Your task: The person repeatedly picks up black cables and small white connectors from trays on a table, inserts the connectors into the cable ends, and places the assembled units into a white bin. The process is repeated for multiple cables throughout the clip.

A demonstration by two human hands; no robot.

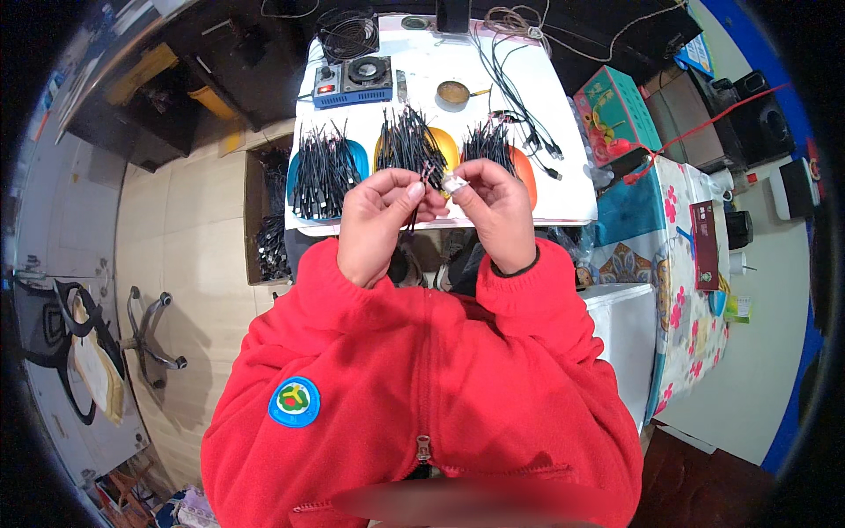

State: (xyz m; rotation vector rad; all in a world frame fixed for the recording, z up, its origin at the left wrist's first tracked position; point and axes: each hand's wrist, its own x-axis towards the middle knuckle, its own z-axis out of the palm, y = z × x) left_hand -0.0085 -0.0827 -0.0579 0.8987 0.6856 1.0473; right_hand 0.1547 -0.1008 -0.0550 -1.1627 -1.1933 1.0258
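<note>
Black cable (411,218), with thin reddish wires at the upper end, held up at the near edge of the white table (572,189); pinched between thumb and fingers of the left hand (377,213), with a dark length hanging below; too small and too covered to tell whether single or several. Right hand (500,211) narrowed, just beside the left, with thumb and fingers drawn together near the wire ends; something small and white at the tips, though impossible to tell whether gripped or wrapped about a finger; red sleeves (528,295) on both arms.

Just beyond the hands, three trays in a row; blue tray (360,157) at the left, yellow tray (445,145) in the middle, orange tray (525,176) at the right; each heaped with cable bundles (324,176). Farther back, blue-sided device (354,93) with a red switch, near a black fan (349,35); round tin (452,93) to the right of both; loose cables (515,75) trailing along the right side, plugs toward the near end.
</note>
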